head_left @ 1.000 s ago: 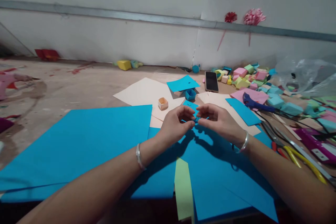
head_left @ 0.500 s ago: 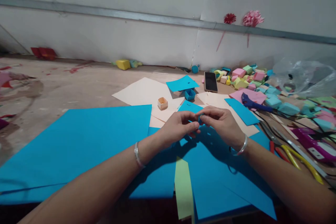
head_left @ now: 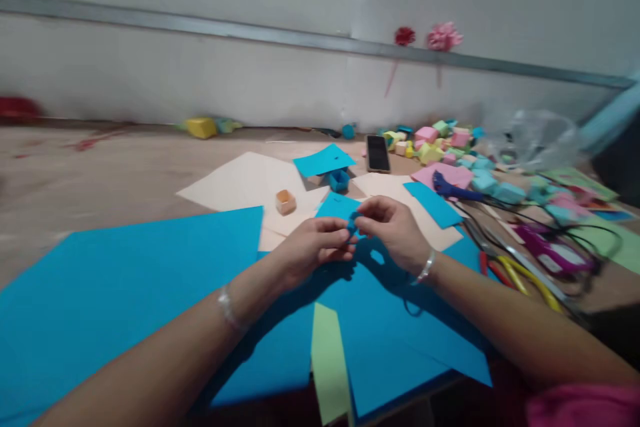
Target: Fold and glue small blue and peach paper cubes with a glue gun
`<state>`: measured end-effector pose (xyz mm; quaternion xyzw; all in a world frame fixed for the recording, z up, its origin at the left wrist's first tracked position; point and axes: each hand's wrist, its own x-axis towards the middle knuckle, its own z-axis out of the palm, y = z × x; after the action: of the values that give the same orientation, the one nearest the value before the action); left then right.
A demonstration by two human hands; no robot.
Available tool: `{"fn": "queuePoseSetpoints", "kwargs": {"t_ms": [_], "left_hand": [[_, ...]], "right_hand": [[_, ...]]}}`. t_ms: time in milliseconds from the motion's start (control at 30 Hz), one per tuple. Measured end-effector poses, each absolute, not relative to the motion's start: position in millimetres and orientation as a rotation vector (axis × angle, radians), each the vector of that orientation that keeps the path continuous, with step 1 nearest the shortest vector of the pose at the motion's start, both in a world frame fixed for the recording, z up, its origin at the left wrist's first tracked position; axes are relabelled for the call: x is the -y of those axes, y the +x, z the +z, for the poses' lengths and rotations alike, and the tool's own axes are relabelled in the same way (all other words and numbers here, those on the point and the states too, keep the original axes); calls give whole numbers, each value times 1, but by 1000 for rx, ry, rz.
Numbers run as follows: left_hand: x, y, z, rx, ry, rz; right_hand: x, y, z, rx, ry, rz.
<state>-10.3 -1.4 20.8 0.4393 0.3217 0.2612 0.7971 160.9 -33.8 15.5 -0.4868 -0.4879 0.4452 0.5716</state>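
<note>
Small blue piece (head_left: 351, 223) between left hand (head_left: 316, 243) and right hand (head_left: 390, 221): mostly covered by fingertips; form and folds unresolved. Peach box (head_left: 286, 203) blurred (interior detail lost). Purple device (head_left: 553, 250): face smeared, markings illegible, partly hidden under black cables (head_left: 537, 219). Red object (head_left: 19, 109), unidentified, and large blue sheet (head_left: 150, 273) both cut by left edge. Pink cloth (head_left: 583, 407) runs off lower right corner. Contents of clear plastic bag (head_left: 545, 137) indistinct.

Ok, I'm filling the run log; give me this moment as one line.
left hand: holding blue piece | right hand: holding blue piece | below: blue sheets | beyond: peach box, phone
</note>
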Motion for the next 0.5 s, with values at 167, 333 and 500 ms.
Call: {"fn": "queuePoseSetpoints", "kwargs": {"t_ms": [167,333,500], "left_hand": [[-6,-14,31,-767,1044,491],[-8,-15,32,-789,1112,454],[-2,-13,34,-726,1036,476]], "right_hand": [[25,162,25,1177,-1167,1037],[23,161,35,1181,-1177,1054],[35,164,39,1146,-1188,1055]]}}
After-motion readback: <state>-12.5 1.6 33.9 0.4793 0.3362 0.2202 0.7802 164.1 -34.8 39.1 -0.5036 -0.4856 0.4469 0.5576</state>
